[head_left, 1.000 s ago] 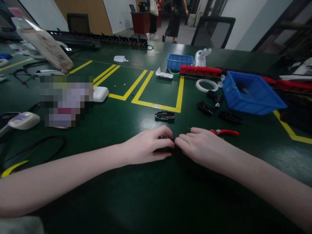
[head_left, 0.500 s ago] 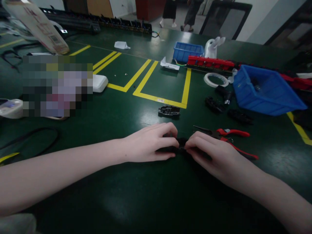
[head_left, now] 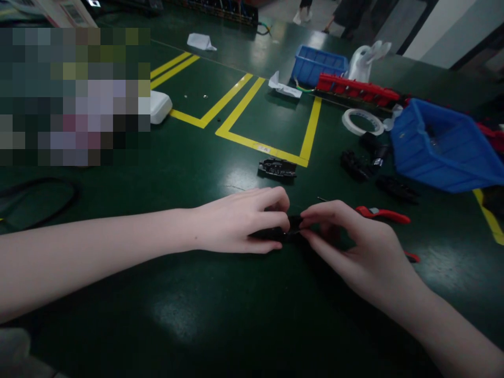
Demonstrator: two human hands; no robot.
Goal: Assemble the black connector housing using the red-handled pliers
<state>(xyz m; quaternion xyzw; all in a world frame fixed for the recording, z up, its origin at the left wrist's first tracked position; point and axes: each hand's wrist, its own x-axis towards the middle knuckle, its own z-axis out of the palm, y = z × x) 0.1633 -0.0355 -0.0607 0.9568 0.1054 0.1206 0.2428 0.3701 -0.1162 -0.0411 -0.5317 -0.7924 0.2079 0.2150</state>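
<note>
My left hand (head_left: 252, 220) is closed over a small black part (head_left: 270, 234) on the green table, its fingers curled along the part's length. At that part's right end, my right hand (head_left: 346, 228) pinches with thumb and forefinger; whatever sits between those fingertips is too small to make out. Most of the black part is hidden under my hands and its kind does not show. A similar dark housing piece (head_left: 277, 168) lies just beyond my fingers. Red-handled pliers (head_left: 384, 214) rest behind my right hand, partly covered by it.
A blue bin (head_left: 444, 149) stands at the right, with black parts (head_left: 356, 165) and a tape roll (head_left: 362, 122) beside it. Farther back are another blue bin (head_left: 318, 65) and a red strip (head_left: 358, 89). A white case (head_left: 160, 107) lies at left. People stand beyond the table.
The view has tilted and shifted a little. My right hand has lifted and opened its grip into a thumb-and-forefinger pinch, covering more of the pliers. My left hand stays on the black part.
</note>
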